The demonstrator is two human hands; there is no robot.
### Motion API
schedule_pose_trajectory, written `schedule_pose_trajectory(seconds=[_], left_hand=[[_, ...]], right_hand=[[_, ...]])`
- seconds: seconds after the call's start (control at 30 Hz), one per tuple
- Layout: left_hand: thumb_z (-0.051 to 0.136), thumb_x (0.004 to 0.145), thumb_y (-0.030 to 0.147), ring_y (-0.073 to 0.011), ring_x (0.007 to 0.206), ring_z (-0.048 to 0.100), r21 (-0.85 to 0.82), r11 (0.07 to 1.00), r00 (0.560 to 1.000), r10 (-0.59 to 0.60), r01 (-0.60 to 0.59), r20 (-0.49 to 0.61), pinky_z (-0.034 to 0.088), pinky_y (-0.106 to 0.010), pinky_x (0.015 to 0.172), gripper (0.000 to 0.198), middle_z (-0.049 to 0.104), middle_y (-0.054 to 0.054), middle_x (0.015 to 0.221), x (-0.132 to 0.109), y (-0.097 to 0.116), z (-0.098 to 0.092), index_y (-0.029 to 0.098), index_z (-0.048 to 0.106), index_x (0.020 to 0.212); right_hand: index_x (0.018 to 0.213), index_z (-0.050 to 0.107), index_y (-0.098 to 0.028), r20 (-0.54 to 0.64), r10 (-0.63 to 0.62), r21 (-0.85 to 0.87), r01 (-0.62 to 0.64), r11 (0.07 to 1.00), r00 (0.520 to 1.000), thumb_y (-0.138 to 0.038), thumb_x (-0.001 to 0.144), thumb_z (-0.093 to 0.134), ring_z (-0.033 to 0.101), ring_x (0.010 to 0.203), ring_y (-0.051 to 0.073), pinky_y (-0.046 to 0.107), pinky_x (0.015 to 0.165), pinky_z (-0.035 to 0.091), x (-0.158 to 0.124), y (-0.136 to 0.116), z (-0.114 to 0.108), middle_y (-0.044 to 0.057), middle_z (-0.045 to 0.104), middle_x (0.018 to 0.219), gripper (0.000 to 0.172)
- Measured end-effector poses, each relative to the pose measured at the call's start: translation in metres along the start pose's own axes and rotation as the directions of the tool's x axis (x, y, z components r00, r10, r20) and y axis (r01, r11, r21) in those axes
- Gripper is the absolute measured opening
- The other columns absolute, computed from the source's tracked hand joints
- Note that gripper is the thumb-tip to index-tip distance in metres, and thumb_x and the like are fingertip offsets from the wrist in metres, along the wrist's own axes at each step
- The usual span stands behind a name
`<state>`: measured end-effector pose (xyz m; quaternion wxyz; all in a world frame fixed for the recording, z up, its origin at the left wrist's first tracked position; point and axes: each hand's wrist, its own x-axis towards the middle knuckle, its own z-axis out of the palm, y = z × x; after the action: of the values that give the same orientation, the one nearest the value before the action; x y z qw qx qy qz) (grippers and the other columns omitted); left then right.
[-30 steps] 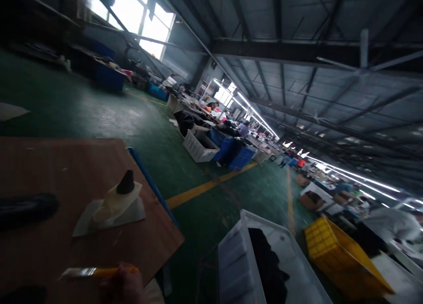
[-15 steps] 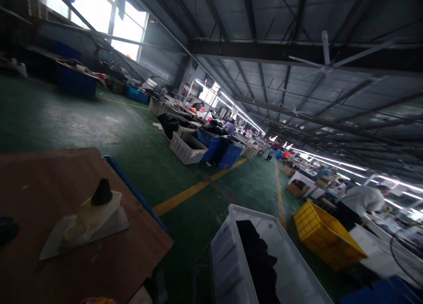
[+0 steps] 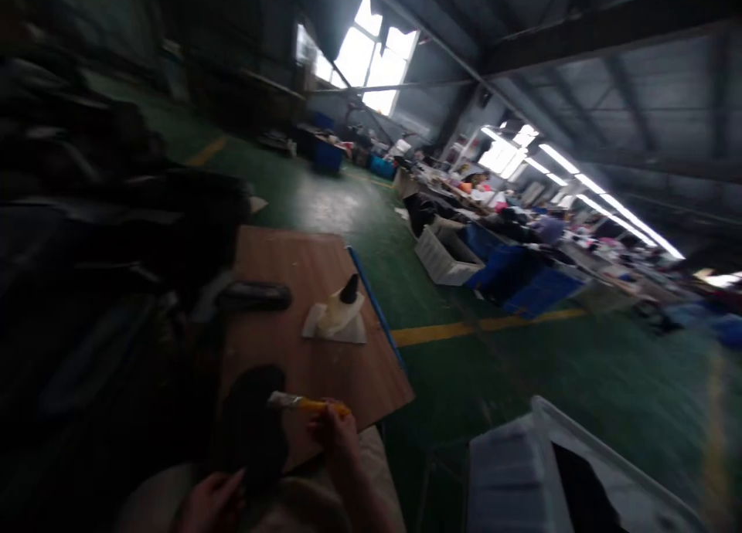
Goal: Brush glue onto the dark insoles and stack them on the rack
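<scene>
My right hand point(image 3: 335, 432) is closed around the yellow handle of a paintbrush point(image 3: 313, 405). The brush points left, its pale bristles over the edge of a flat black piece with rounded ends point(image 3: 258, 421). That piece lies at the near left of a brown wooden board point(image 3: 284, 263). Low in the view, my left hand point(image 3: 214, 502) pinches the near end of the black piece, thumb stretched toward it; its other fingers are dim and blurred. Farther back on the board, a cream-coloured container with a black cone point(image 3: 342, 310) rests on a pale sheet.
A dark elongated object point(image 3: 258, 295) lies at the board's left edge, beside a dark blurred heap point(image 3: 191, 216). On the right stands a white bin point(image 3: 502, 471) with black material inside. Across the green floor are a grey-white crate point(image 3: 444, 261) and blue bins point(image 3: 539, 282).
The view has swung left and down, so the board sits nearer the middle. Both hands, the brush and most of the black piece have come into view; the yellow crate has left it.
</scene>
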<state>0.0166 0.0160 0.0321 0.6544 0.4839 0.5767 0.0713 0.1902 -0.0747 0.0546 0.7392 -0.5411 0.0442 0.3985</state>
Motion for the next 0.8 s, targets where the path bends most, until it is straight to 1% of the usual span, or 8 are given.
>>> schedule_pose_trajectory(seconds=[0.07,0.1,0.23,0.37,0.47,0.57,0.67,0.8], left_hand=[[0.079,0.039,0.068,-0.017,0.045,0.059,-0.136,0.99,0.999,-0.016,0.022,0.041,0.043,-0.024,0.041,0.06,0.058,-0.002,0.049,0.006,-0.016,-0.009,0.016,0.053,0.056],[0.078,0.036,0.067,-0.0166,0.043,0.057,-0.171,0.985,1.0,-0.005,0.006,0.011,0.041,-0.024,0.04,0.061,0.057,-0.002,0.047,0.009,-0.021,-0.01,0.017,0.051,0.055],[0.077,0.047,0.059,-0.0155,0.044,0.057,-0.195,0.98,1.0,0.026,-0.028,-0.015,0.042,-0.024,0.043,0.051,0.056,0.001,0.048,0.015,-0.027,-0.007,0.018,0.049,0.06],[0.073,0.059,0.051,-0.0134,0.043,0.055,-0.207,0.978,1.0,0.015,-0.014,0.002,0.04,-0.023,0.042,0.042,0.056,0.002,0.048,0.016,-0.031,-0.005,0.018,0.049,0.063],[0.071,0.065,0.046,-0.0126,0.043,0.055,-0.223,0.975,1.0,0.005,-0.002,0.014,0.039,-0.022,0.042,0.036,0.057,0.003,0.049,0.016,-0.033,-0.006,0.018,0.048,0.066],[0.07,0.067,0.042,-0.0118,0.041,0.054,-0.205,0.979,0.999,-0.013,0.019,0.031,0.037,-0.021,0.041,0.033,0.056,0.004,0.048,0.015,-0.034,-0.007,0.018,0.047,0.067],[0.071,0.068,0.041,-0.0116,0.041,0.054,-0.213,0.977,0.999,-0.002,0.011,0.043,0.038,-0.021,0.041,0.033,0.056,0.004,0.049,0.013,-0.034,-0.007,0.018,0.047,0.067],[0.071,0.068,0.041,-0.0117,0.041,0.054,-0.222,0.975,0.998,0.005,0.008,0.056,0.038,-0.021,0.042,0.035,0.056,0.004,0.049,0.013,-0.033,-0.008,0.019,0.045,0.067]], right_hand=[[0.094,0.062,-0.016,0.086,-0.03,-0.111,0.039,0.993,0.996,-0.06,0.054,0.083,0.064,0.052,0.014,0.024,0.053,0.051,-0.001,-0.01,0.003,0.001,0.067,0.064,0.063],[0.098,0.063,-0.016,0.126,-0.059,-0.161,0.079,0.984,0.99,-0.059,0.06,0.08,0.066,0.056,0.015,0.025,0.057,0.053,-0.001,-0.015,0.005,0.001,0.068,0.067,0.059],[0.101,0.064,-0.017,0.288,-0.127,-0.343,0.226,0.912,0.949,-0.052,0.071,0.074,0.069,0.065,0.018,0.028,0.061,0.056,0.002,-0.026,0.016,0.003,0.069,0.076,0.048],[0.097,0.066,-0.019,0.423,-0.179,-0.428,0.37,0.825,0.888,-0.044,0.077,0.069,0.066,0.062,0.016,0.026,0.057,0.054,0.008,-0.028,0.035,0.001,0.067,0.075,0.032],[0.098,0.067,-0.02,0.523,-0.186,-0.491,0.472,0.732,0.832,-0.034,0.081,0.062,0.066,0.072,0.016,0.027,0.063,0.056,0.016,-0.028,0.051,0.003,0.068,0.085,0.022],[0.099,0.067,-0.021,0.623,-0.172,-0.549,0.583,0.598,0.763,-0.026,0.082,0.057,0.066,0.082,0.017,0.027,0.069,0.056,0.026,-0.028,0.062,0.005,0.067,0.096,0.02],[0.101,0.066,-0.022,0.698,-0.136,-0.577,0.664,0.475,0.703,-0.024,0.085,0.053,0.065,0.08,0.016,0.026,0.069,0.055,0.032,-0.028,0.067,0.005,0.065,0.097,0.02],[0.104,0.064,-0.022,0.758,-0.086,-0.588,0.734,0.34,0.647,-0.026,0.09,0.048,0.064,0.079,0.015,0.025,0.067,0.052,0.031,-0.028,0.071,0.005,0.063,0.097,0.021]])
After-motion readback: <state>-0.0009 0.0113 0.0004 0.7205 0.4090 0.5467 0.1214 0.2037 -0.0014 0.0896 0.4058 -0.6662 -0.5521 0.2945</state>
